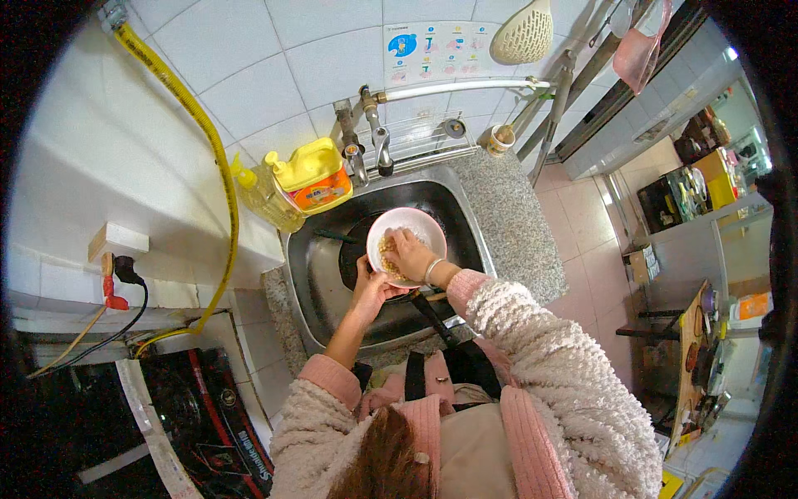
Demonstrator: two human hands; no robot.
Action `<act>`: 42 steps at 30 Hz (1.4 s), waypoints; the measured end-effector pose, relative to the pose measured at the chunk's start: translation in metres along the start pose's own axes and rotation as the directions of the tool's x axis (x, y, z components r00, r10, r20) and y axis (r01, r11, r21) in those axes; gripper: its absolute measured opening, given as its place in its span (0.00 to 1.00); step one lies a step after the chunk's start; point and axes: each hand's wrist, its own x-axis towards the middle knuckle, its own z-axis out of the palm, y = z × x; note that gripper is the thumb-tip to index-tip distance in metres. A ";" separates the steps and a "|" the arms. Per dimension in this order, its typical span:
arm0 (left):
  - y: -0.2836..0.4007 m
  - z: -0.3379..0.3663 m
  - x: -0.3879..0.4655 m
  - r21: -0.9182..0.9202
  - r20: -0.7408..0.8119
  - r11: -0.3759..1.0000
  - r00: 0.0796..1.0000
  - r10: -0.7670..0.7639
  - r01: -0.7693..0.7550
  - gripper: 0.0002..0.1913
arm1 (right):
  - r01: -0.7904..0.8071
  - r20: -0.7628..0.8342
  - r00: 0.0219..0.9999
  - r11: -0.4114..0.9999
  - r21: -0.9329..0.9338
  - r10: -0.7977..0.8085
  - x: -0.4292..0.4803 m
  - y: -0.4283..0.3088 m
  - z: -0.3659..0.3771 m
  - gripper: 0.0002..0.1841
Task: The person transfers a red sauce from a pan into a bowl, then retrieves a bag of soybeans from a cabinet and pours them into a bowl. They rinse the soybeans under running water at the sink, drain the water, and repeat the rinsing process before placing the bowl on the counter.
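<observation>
Over a stainless steel sink I hold a white bowl with a pink rim. My left hand grips the bowl's lower left rim. My right hand is inside the bowl, its fingers bent among yellowish kernels or beans in what looks like water. Whether the fingers close on any of them cannot be told. Below the bowl a dark round pan lies in the sink, largely hidden; a black handle reaches over the front edge towards me.
Two taps stand behind the sink. At its back left are a yellow jug and a clear pump bottle. Granite counter lies on the right, with a small tub at its back. A yellow hose runs down the left wall.
</observation>
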 end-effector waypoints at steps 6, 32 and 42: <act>-0.002 -0.002 0.002 0.022 0.013 1.000 1.000 -0.004 0.004 0.32 | -0.029 0.133 0.991 0.993 0.116 0.014 -0.009 -0.009 0.004 0.14; 0.039 -0.005 -0.017 0.294 -0.408 0.955 0.899 0.159 -0.036 0.36 | -0.009 0.139 0.921 -0.335 0.942 0.365 0.040 0.029 0.049 0.28; 0.052 0.002 -0.016 0.429 -0.454 0.901 0.848 0.273 -0.061 0.37 | 0.047 0.106 0.948 -0.459 0.887 0.301 0.056 0.016 0.065 0.28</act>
